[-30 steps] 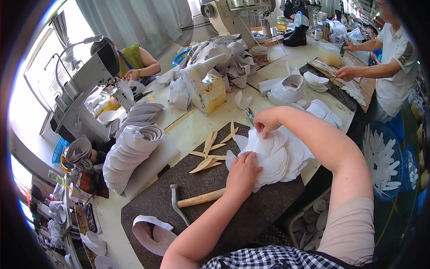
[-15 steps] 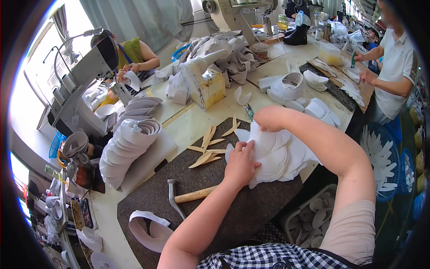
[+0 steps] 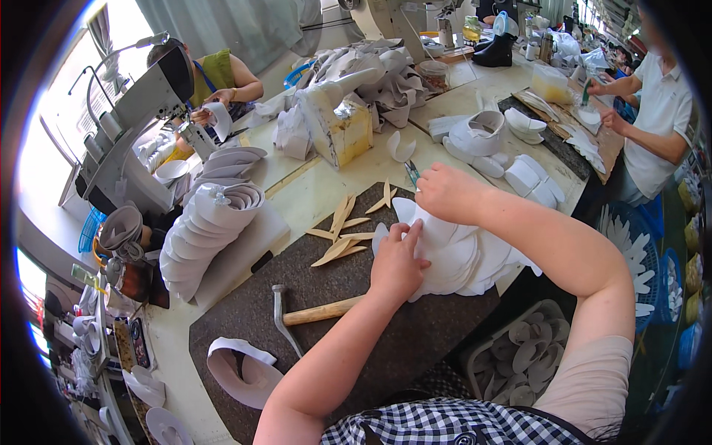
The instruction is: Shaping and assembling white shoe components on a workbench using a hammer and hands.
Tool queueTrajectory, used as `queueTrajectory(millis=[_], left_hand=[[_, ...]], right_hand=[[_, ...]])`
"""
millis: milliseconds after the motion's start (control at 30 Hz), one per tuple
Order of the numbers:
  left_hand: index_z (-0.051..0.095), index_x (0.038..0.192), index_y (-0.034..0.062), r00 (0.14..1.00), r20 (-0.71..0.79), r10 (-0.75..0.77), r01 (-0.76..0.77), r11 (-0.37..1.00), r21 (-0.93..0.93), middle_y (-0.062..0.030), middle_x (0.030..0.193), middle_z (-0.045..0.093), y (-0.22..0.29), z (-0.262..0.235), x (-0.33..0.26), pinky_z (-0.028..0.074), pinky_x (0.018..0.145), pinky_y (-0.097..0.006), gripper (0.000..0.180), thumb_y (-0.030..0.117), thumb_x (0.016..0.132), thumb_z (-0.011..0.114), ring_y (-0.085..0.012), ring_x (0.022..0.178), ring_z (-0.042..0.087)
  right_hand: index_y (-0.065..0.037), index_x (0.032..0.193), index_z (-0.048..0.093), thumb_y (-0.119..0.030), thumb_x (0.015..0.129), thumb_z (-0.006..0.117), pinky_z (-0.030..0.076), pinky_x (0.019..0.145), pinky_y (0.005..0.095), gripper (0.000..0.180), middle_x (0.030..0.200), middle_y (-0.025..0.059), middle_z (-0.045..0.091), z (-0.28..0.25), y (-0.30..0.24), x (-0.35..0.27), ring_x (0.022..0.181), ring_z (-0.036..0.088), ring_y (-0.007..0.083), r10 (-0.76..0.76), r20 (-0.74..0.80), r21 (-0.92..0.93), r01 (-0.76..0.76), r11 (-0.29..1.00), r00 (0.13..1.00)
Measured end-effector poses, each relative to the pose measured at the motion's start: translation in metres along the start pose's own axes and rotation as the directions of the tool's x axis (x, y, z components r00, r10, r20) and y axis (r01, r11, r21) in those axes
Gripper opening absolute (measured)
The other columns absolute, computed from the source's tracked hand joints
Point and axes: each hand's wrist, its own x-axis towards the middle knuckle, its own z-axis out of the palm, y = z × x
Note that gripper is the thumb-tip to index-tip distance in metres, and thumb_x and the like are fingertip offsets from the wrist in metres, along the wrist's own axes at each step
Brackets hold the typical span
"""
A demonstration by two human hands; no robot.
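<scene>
A fanned pile of white, rounded shoe-part pieces lies on the far right of a dark speckled slab. My left hand rests on the pile's left side, its fingers stretched over the white pieces and its thumb apart. Just beyond the pile's far edge, my right hand is closed with the fingertips pinched together; what they hold, if anything, is too small to make out. Beside those fingertips lies a small teal-handled tool, partly hidden. Pale yellow pointed strips lie left of my left hand.
A wooden-handled hammer lies beside my left forearm, with a curved white piece nearby. Stacked white cups and a sewing machine stand left. A grey bin of pieces sits below the table edge. Two co-workers sit or stand beyond.
My right hand has moved slightly left and up, away from the white pieces' far edge toward the teal-handled tool. My left hand stays on the pile.
</scene>
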Motion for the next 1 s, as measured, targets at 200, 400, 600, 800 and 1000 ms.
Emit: queueTrajectory(millis=[200, 400, 600, 800, 1000], left_hand=[[0.061, 0.117, 0.0054, 0.998, -0.028, -0.051, 0.044, 0.973, -0.225, -0.0088, 0.119, 0.055, -0.01, 0.007, 0.002, 0.051, 0.08, -0.033, 0.051, 0.012, 0.07, 0.079, -0.0229, 0.088, 0.061], [0.064, 0.112, 0.0039, 0.996, -0.055, -0.07, 0.05, 0.954, -0.296, -0.0094, 0.117, 0.058, -0.016, 0.004, -0.001, 0.051, 0.08, -0.033, 0.042, 0.012, 0.072, 0.077, -0.0231, 0.089, 0.062], [0.065, 0.106, 0.0024, 0.982, -0.12, 0.149, -0.158, 0.985, -0.066, -0.0122, 0.11, 0.063, -0.027, 0.009, 0.003, 0.05, 0.08, -0.035, 0.024, 0.011, 0.084, 0.063, -0.0295, 0.093, 0.062], [0.06, 0.103, 0.0009, 0.87, 0.237, 0.432, -0.493, 0.757, 0.429, -0.0135, 0.103, 0.064, -0.029, -0.003, 0.019, 0.051, 0.081, -0.036, 0.024, 0.006, 0.081, 0.057, -0.0296, 0.095, 0.061], [0.058, 0.105, 0.0003, 0.76, 0.481, 0.438, -0.641, 0.628, 0.442, -0.0117, 0.104, 0.063, -0.032, -0.021, 0.034, 0.051, 0.082, -0.034, 0.028, 0.004, 0.077, 0.058, -0.028, 0.097, 0.061]], right_hand=[[-0.008, 0.084, 0.065, -0.019, 0.081, 0.061, 0.044, 0.084, 0.0343, 0.012, 0.09, 0.005, 0.063, 0.023, 0.004, -0.006, 0.095, 0.058, 0.0222, 0.121, 0.184, 0.202, -0.158, 0.966, 0.976], [-0.006, 0.093, 0.066, -0.021, 0.08, 0.066, 0.05, 0.082, 0.038, 0.02, 0.098, 0.0099, 0.065, -0.001, -0.01, -0.022, 0.095, 0.062, 0.0275, -0.015, 0.289, 0.36, -0.094, 0.928, 0.957], [-0.003, 0.081, 0.066, -0.018, 0.082, 0.059, 0.055, 0.069, 0.0405, 0.016, 0.082, 0.0132, 0.067, 0.024, -0.023, -0.042, 0.076, 0.067, 0.0304, 0.016, 0.08, 0.275, -0.038, 0.961, 0.997], [-0.003, 0.076, 0.064, -0.019, 0.082, 0.057, 0.055, 0.064, 0.0392, 0.019, 0.078, 0.013, 0.066, 0.026, -0.021, -0.046, 0.069, 0.067, 0.0286, -0.021, 0.0, 0.372, 0.02, 0.928, 1.0], [-0.005, 0.086, 0.064, -0.022, 0.084, 0.061, 0.056, 0.071, 0.0373, 0.018, 0.105, 0.0107, 0.066, 0.024, -0.028, -0.046, 0.084, 0.068, 0.027, 0.012, 0.14, 0.355, -0.061, 0.933, 0.99]])
